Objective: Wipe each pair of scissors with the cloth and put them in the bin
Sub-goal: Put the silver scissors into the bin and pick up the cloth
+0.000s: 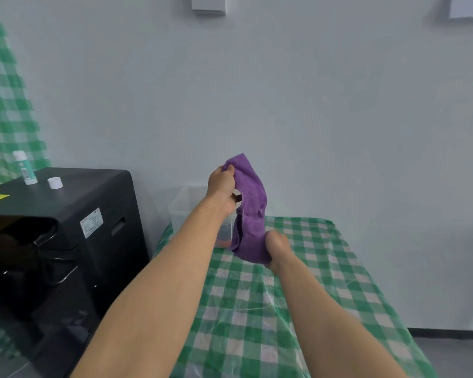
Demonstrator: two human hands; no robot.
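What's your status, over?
Left hand grips purple cloth at top, right hand at bottom. Scissors not clearly seen. Clear bin just behind, nothing blocking.

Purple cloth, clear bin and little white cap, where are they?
purple cloth [253, 203]: head view, middle of the fabric.
clear bin [182, 208]: head view, its left wall.
white cap [55, 183]: head view, its side.

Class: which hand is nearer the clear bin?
Left. The left hand grips the cloth beside the clear bin; the right hand grips it lower, farther right.
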